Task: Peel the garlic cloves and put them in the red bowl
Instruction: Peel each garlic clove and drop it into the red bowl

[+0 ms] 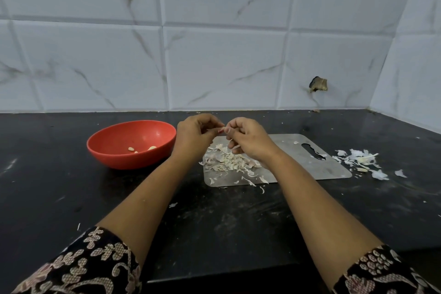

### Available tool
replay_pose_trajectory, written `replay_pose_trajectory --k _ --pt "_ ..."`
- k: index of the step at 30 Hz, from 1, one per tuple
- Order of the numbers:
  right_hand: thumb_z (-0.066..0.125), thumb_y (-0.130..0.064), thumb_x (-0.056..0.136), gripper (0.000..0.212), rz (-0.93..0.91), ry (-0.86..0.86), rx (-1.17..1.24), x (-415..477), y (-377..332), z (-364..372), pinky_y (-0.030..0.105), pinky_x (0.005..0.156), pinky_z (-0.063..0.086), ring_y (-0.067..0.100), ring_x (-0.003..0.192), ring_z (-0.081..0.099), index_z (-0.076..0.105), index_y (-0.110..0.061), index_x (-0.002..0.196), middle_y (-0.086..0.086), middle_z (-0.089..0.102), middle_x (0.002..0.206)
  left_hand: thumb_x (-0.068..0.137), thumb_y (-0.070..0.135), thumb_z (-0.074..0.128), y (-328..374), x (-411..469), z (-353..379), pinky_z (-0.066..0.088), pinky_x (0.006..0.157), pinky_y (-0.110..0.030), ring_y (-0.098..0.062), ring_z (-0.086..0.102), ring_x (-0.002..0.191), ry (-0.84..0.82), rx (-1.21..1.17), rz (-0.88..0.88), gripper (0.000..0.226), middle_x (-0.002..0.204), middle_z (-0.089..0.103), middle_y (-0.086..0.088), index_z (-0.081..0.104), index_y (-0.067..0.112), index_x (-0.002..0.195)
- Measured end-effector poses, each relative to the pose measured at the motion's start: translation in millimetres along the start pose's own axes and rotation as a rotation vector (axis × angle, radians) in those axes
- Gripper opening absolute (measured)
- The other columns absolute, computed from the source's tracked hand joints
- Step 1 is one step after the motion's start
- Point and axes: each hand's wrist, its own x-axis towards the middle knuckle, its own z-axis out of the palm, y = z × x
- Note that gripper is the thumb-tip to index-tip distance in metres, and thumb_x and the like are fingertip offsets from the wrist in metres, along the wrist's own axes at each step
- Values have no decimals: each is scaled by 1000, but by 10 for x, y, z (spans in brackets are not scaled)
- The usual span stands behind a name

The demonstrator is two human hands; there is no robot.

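Above the steel cutting board (293,164), my left hand (194,137) and my right hand (247,138) meet fingertip to fingertip. Both pinch one small garlic clove (221,129), mostly hidden by the fingers. A heap of garlic skins and cloves (230,162) lies on the board's left half, under my hands. The red bowl (124,150) stands left of the board with three peeled cloves (143,148) inside it.
More white skins and a garlic stem (360,160) lie on the black counter right of the board. Loose flakes are scattered in front of the board. The tiled wall stands behind, with a side wall at the far right.
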Motion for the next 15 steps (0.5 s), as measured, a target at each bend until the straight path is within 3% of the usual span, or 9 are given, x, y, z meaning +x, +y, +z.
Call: replay_pose_trajectory --k 3,6,11,15 --pt "48 -17 102 15 -2 -6 -122 -22 -19 21 20 53 51 9 60 61 59 -9 95 2 61 78 84 11 73 -14 -2 1 42 62 -9 3 57 61 21 243 170 4 76 71 8 75 14 86" --pt "42 -17 104 25 10 -26 -136 -37 -28 44 20 50 49 10 57 61 56 -14 84 2 59 76 85 12 71 -23 7 6 47 67 -22 -4 56 63 44 374 279 4 80 73 4 74 13 88" --pt "45 -16 103 24 39 -9 -71 -37 -48 1 21 54 49 12 60 61 59 -12 84 4 63 74 85 15 72 -28 1 6 49 70 -19 -3 61 69 58 315 234 4 81 72 7 74 14 89" --pt "49 -15 102 20 37 -40 50 -34 -58 16 21 55 50 7 58 61 62 -11 87 4 67 76 84 13 73 -35 12 6 43 66 -5 10 59 67 82 249 151 4 74 66 14 74 16 87"
